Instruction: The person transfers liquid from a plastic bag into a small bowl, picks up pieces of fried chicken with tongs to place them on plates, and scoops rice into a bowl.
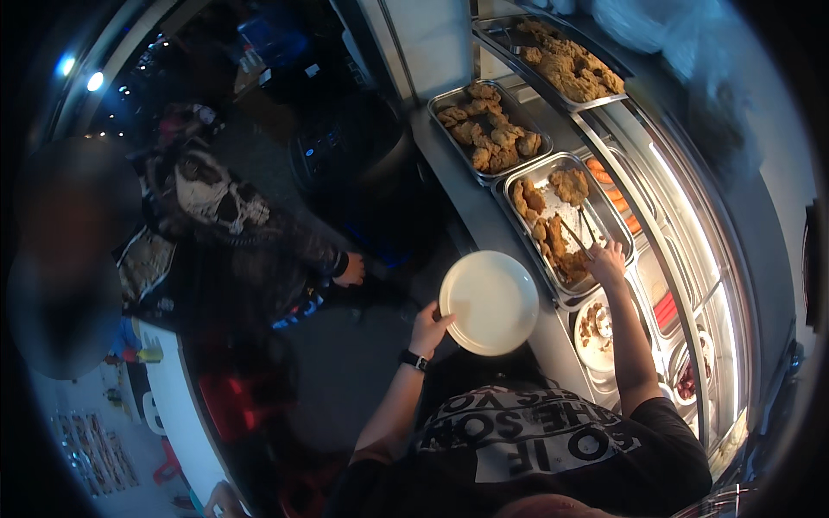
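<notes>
Steel counter, left hand gripping round white plate, right hand clasping tongs.

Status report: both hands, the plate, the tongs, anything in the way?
Left hand holds white plate, empty. Right hand grips tongs over tray of fried chicken. Nothing between.

The face of the person in the dark skull-print shirt at the left side is blurred, so nothing of it can be told. The top metal tray of fried pieces is cut by the upper edge of the picture, and the tips of the thin metal tongs are lost among the fried pieces in the near tray. The food in the small round bowls at the counter's lower end is too small to tell.
</notes>
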`<action>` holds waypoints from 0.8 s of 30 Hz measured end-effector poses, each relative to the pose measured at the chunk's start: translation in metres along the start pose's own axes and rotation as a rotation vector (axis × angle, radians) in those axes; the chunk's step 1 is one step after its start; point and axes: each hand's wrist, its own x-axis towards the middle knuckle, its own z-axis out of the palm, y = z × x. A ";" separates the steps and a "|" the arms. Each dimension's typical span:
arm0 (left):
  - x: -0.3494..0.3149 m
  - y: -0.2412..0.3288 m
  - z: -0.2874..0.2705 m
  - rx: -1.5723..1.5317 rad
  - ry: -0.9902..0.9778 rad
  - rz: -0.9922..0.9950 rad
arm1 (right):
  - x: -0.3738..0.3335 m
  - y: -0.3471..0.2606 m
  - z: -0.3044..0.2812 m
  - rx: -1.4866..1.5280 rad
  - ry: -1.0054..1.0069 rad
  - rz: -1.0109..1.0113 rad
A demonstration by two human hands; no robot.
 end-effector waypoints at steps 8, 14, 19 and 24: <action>0.127 0.010 -0.040 -0.157 0.064 0.018 | -0.006 -0.026 -0.020 0.300 0.111 0.155; 0.165 0.025 -0.043 -0.277 0.040 -0.145 | -0.003 -0.025 -0.083 0.431 0.209 0.130; 0.192 0.005 -0.056 -0.275 0.085 -0.137 | 0.045 -0.091 -0.113 0.321 0.188 -0.071; 0.199 0.011 -0.070 -0.228 0.140 -0.103 | 0.121 -0.124 -0.108 0.282 0.141 -0.212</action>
